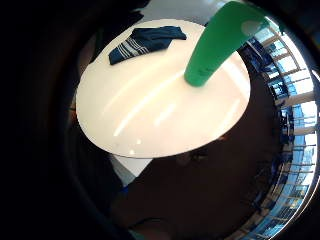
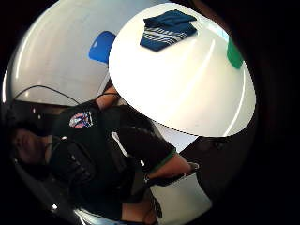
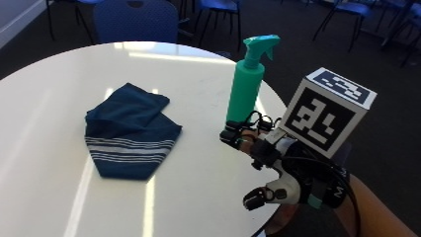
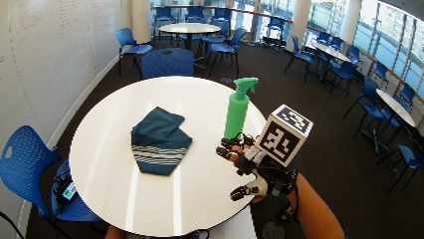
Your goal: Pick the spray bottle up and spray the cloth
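A green spray bottle (image 3: 245, 86) stands upright near the right edge of the round white table (image 3: 59, 89), its trigger head on top. A folded dark blue cloth (image 3: 130, 131) with white stripes lies flat to its left, well apart from it. My gloved right hand (image 3: 276, 163) hovers at the table's edge just in front of the bottle's base, fingers spread and relaxed, holding nothing. The fingertips (image 3: 231, 137) are close to the base; I cannot tell if they touch it. The little finger side palm view shows the bottle (image 1: 220, 42) and the cloth (image 1: 146, 43) beyond it.
Blue chairs (image 3: 135, 19) stand behind the table. The table's rim (image 3: 263, 229) runs right under my hand. More tables and chairs (image 4: 192, 30) fill the room behind. My torso (image 2: 93, 154) shows in the thumb side palm view.
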